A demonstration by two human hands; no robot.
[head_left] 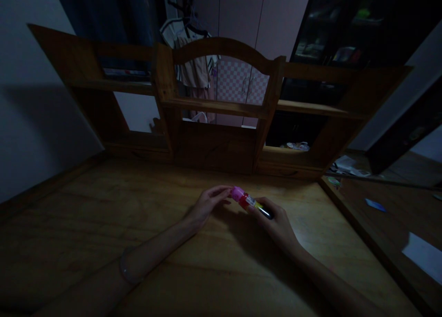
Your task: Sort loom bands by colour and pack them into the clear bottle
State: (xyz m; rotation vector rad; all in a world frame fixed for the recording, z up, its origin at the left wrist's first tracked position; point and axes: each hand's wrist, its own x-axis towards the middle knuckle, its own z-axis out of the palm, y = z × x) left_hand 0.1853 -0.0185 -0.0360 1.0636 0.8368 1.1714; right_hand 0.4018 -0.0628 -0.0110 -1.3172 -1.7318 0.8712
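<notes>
My right hand point(272, 218) is wrapped round a small bottle-shaped item point(247, 199), held tilted just above the wooden tabletop. It has a pink end like a cap, a red band, a pale label, some yellow and a dark shiny far end. The room is too dim to tell its exact kind. The fingertips of my left hand point(212, 202) pinch its pink end, with the other fingers loosely bent below. Part of the item's body is hidden behind my right fingers. A thin bracelet point(127, 268) circles my left wrist.
A wooden shelf unit point(219, 107) rises along the back of the wooden top point(145, 206). To the right, a lower surface holds a blue packet point(375, 205) and white paper point(424, 257). Clothes point(193, 63) hang behind the shelf; a wall point(34, 114) borders the left.
</notes>
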